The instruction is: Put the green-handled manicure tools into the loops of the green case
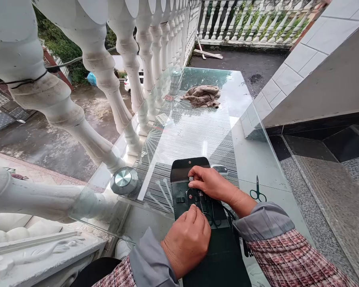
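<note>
Left hand (187, 239) sits closest to me, low in view, fingers curled under w/ the tips pressing down on the black tool case (184, 169). Can't tell if it's gripping anything or just pinning the case flat. Right hand (211, 184) is just beyond it, reaching in from the right, thumb & forefinger closed on a small shiny tool (191, 179) at the case's tool row.

Case lies open on the glass table (251, 159), near the edge by me, flap end pointing away. Both hands are on top of it, L at the middle, R nearer the flap.

It looks like soft faux leather: light, floppy, prob. slides on glass, so it wants one hand holding it down. Tools inside look like thin stiff metal, smooth & slippery, some w/ sharp tips I'd guess. Best taken by the handle end w/ a fingertip pinch, not by the point.

Just right of my R wrist the small scissors (257, 191) lie loose on the glass, apart from the case. At the far end of the table sits a crumpled cloth (202, 96). At the left corner there's a round metal fitting (124, 180), w/ the white balustrade (107, 75) alongside.
</note>
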The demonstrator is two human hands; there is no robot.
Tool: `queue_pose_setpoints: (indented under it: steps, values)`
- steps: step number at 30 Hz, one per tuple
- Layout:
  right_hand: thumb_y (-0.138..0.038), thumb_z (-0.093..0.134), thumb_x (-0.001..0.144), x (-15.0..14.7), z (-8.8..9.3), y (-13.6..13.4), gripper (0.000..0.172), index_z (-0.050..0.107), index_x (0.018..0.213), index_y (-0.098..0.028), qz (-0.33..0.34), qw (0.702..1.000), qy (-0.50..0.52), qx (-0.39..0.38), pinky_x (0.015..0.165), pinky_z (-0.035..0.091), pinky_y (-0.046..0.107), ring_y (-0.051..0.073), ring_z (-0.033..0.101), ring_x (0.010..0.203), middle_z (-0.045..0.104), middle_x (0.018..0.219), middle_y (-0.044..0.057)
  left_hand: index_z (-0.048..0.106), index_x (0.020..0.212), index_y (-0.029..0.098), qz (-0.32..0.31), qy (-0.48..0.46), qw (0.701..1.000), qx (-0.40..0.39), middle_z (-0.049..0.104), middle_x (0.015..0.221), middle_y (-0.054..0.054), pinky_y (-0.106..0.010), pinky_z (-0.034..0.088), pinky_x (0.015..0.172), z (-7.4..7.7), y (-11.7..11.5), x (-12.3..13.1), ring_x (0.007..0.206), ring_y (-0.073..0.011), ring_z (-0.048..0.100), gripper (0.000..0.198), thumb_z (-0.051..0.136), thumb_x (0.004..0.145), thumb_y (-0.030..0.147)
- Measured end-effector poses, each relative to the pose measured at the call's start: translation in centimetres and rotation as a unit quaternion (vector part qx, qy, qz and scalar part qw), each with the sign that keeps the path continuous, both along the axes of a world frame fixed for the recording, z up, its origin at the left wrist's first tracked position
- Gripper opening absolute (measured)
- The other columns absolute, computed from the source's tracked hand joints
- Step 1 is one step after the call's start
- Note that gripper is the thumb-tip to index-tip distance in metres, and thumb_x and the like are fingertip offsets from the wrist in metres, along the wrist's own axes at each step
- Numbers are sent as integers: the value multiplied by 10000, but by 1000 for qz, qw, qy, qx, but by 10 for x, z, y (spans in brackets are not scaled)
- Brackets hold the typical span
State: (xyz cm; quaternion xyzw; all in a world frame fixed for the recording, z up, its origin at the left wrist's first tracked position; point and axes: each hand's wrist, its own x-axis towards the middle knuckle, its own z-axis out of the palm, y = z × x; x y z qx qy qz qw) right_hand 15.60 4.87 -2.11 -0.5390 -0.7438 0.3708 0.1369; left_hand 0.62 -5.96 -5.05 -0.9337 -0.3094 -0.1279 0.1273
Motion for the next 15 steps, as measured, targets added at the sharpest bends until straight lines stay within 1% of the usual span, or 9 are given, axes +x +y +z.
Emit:
queue_pose_setpoints:
  steps: [4, 9, 15]
  values:
    - [-223, 591, 723, 4, -2, 2, 120, 531, 827, -215, 13, 1000, 24, -12, 570, 328, 232, 98, 455, 586, 508, 608, -66, 548, 1094, 26, -1, 10, 1000, -9, 611, 1076, -186, -340, 476, 821, 1, -1, 0, 1026, -258, 587, 293, 372, 873, 106]
    - [-231, 587, 717, 10, -2, 6, 122, 528, 821, -208, 26, 996, 64, -57, 552, 365, 222, 96, 481, 580, 512, 603, -64, 554, 1088, 28, -1, -3, 1000, -7, 616, 1069, -179, -338, 469, 840, 2, -1, -1, 1029, -255, 588, 287, 381, 871, 101]
    - [-213, 588, 702, 6, 0, 12, 123, 535, 811, -195, 40, 992, 76, -95, 514, 370, 218, 92, 486, 522, 511, 557, -70, 570, 1074, 32, 5, -15, 1000, 1, 624, 1050, -167, -325, 473, 839, 3, 0, -1, 1007, -247, 594, 298, 363, 870, 97]
